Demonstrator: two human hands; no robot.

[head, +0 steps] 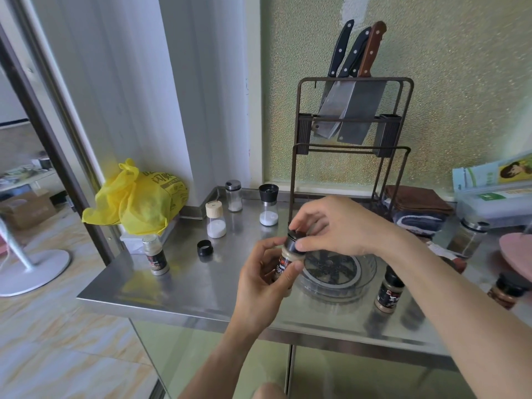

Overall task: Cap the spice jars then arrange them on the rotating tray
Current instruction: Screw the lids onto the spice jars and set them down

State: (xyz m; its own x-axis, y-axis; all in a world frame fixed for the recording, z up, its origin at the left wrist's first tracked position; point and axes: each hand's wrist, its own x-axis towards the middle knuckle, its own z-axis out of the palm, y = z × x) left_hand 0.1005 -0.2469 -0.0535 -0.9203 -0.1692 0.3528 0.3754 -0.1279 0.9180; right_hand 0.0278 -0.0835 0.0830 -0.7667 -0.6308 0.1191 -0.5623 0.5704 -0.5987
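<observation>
My left hand [263,283] grips a spice jar [288,259] with a dark label and pale powder, held above the steel table. My right hand [336,224] pinches the black cap [295,240] sitting on that jar's top. The clear rotating tray [335,279] with a dark spoked centre lies just right of the jar. An uncapped jar [155,256] stands at the left, and a loose black cap [205,248] lies near it. A capped dark-label jar [388,292] stands right of the tray.
Three jars of white powder [216,220] [233,196] [268,205] stand at the back. A knife rack [349,125] rises behind the tray. A yellow bag [138,200] sits at left. More jars [467,236] [508,289], folded cloths [417,208] and a pink object [518,254] crowd the right.
</observation>
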